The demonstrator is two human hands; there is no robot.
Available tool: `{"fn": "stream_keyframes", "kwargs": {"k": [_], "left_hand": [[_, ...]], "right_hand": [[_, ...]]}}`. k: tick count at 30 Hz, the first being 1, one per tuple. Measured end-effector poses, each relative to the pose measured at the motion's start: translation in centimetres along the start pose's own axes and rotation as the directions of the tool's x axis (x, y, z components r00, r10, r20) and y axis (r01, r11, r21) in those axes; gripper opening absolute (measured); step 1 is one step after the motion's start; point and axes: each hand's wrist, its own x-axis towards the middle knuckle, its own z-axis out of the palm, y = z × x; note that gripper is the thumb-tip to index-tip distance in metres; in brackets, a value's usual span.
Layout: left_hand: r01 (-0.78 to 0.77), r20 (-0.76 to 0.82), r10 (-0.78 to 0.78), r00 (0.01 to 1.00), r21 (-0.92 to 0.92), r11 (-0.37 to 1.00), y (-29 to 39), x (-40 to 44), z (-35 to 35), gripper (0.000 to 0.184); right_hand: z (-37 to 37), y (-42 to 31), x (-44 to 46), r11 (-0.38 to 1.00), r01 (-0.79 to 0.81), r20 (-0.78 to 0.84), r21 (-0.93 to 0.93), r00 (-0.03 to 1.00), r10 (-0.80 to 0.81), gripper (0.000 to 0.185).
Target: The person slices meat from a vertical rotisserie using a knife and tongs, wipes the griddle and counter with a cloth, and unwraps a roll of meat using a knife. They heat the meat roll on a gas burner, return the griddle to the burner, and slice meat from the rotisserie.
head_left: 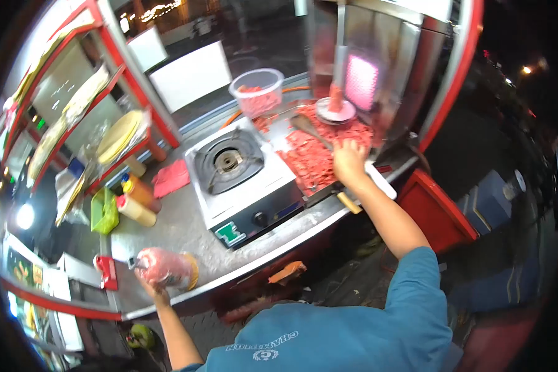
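Note:
My left hand [155,288] is wrapped round the near side of a clear plastic jar [173,268] with pink contents and a yellow rim; some of its fingers are hidden. A small dark and silvery piece shows beside the jar, too blurred to name. My right hand [350,162] reaches into the chopped reddish meat [310,162], fingers bent down on it and fingertips hidden. Next to those fingers ends the handle of a brown spatula [309,129], lying across the meat. Below my right wrist is a wooden handle [348,203] at the counter edge.
A gas stove [242,177] stands mid-counter. Behind the meat rise a vertical spit [336,102] and a glowing heater [361,82]. A clear tub [257,93], squeeze bottles [136,211], a green basket [104,212], a red cloth [170,178] and stacked flatbreads [119,136] surround the stove.

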Motion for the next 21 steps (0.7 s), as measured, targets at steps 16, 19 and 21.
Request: {"fn": "stream_keyframes", "kwargs": {"k": [16,19,21], "left_hand": [[0.085,0.244,-0.038,0.969,-0.184,0.979,6.0,4.6,2.3,0.123],[-0.093,0.318,0.116,0.941,-0.086,0.992,7.5,7.2,2.9,0.121],[-0.099,0.303,0.175,0.937,-0.250,0.963,11.4,9.5,5.2,0.121]], "right_hand": [[-3.2,-44.1,-18.9,-0.040,0.038,-0.053,0.998,0.858,-0.511,0.128],[-5.2,-43.0,-17.6,-0.074,0.078,-0.102,0.994,0.898,-0.427,0.126],[-8.5,-41.1,-14.6,-0.094,0.154,-0.179,0.984,0.903,-0.391,0.127]]}}
